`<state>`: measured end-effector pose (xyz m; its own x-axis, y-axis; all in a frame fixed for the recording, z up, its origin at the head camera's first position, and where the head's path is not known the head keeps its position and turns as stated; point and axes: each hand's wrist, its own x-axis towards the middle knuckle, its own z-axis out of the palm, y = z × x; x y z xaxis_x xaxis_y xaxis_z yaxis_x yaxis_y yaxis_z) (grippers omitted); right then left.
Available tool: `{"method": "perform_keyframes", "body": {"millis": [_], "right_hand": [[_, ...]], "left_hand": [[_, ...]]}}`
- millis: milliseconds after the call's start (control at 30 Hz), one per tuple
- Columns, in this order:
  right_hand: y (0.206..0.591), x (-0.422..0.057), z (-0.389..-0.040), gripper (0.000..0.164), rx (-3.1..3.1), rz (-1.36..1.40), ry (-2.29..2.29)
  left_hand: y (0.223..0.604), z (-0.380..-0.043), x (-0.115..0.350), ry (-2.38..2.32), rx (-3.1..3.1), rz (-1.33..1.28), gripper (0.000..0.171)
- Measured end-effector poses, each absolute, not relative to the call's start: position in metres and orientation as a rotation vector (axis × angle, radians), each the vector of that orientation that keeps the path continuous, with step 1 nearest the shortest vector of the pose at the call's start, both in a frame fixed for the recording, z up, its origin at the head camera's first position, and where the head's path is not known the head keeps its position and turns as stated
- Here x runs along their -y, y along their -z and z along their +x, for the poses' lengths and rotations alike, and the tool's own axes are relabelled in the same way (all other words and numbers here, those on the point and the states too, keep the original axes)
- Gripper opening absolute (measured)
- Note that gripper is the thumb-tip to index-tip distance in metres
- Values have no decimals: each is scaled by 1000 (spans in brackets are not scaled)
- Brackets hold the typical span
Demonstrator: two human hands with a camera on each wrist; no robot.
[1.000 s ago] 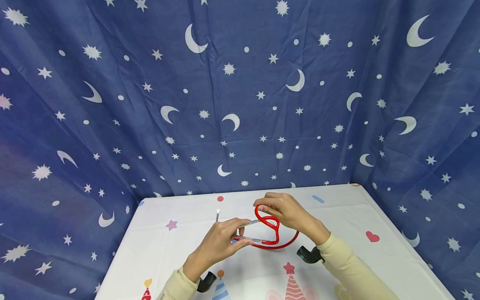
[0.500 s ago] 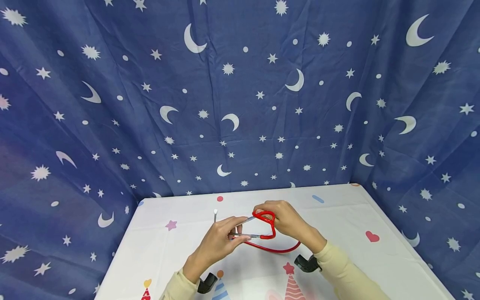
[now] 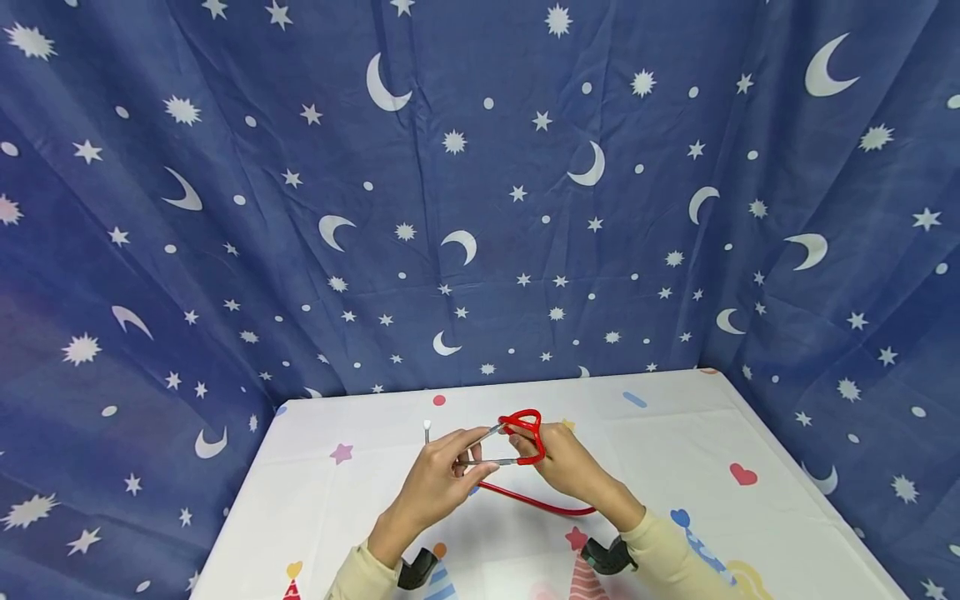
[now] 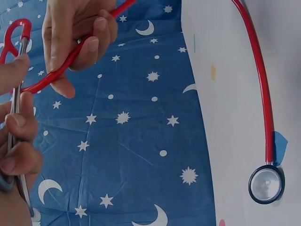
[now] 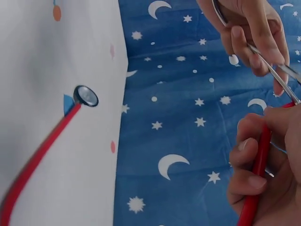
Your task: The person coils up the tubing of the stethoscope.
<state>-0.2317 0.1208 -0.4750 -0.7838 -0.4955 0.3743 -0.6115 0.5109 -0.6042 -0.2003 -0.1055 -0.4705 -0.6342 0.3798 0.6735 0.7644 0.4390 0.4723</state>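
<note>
A plain, pale yellow left sleeve (image 3: pixel 362 575) and a matching right sleeve (image 3: pixel 663 550) are fitting closely, while a blocky black left wrist camera (image 3: pixel 417 570) and an equally black, blocky right wrist camera (image 3: pixel 606 557) are jutting out beside them

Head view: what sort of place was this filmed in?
Probably a makeshift recording booth rather than a clinic: blue curtains with moons and stars surround the table's far sides, a white party-print tablecloth covers it, and black cameras sit at the wrists.

Blue fabric (image 3: pixel 480 171) printed with white moons (image 3: pixel 378 93) and stars (image 3: pixel 87 152) hangs behind and beside the desk (image 3: pixel 300 483), whose white cloth (image 3: pixel 660 450) shows scattered coloured shapes (image 3: pixel 743 474).
</note>
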Motion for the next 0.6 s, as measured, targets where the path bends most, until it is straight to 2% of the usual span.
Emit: {"method": "perform_keyframes", "body": {"millis": [233,600], "right_hand": [[485,-116,-223,14,2617,1016,-1241],[491,-116,-214,26,2630,986,-1234]], "left_hand": [[470,-204,106,1080,2165,-863,45],[475,-207,109,901,2174,-737,46]]}}
